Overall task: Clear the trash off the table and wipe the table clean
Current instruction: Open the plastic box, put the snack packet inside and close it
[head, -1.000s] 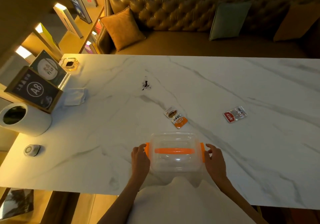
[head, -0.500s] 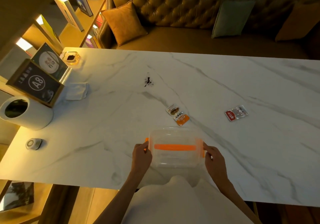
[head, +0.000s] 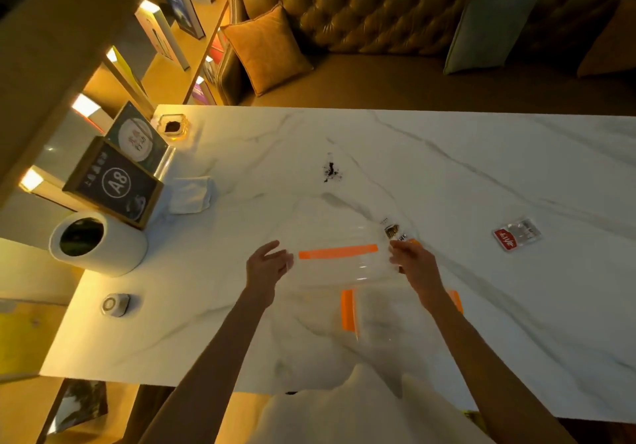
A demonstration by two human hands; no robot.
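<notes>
A clear plastic lid with an orange handle strip (head: 338, 251) hangs tilted just above the white marble table (head: 481, 323). My left hand (head: 268, 266) touches its left edge and my right hand (head: 411, 266) grips its right edge. The clear box base with orange side latches (head: 347, 309) sits on the table under my right forearm. An orange and white snack wrapper (head: 392, 231) lies just beyond my right hand, partly hidden. A red and clear wrapper (head: 516, 237) lies to the right. Dark crumbs (head: 330, 171) mark the table's middle.
A folded white cloth (head: 191, 194) lies at the left, near a white cylindrical bin (head: 98, 244), an A8 table sign (head: 113, 182), a glass ashtray (head: 172, 127) and a small round device (head: 115, 304). A leather sofa with cushions (head: 265, 48) runs behind the table.
Both hands have lifted the lid off the clear box and carried it forward and up. The box base stays on the table near the front edge.
</notes>
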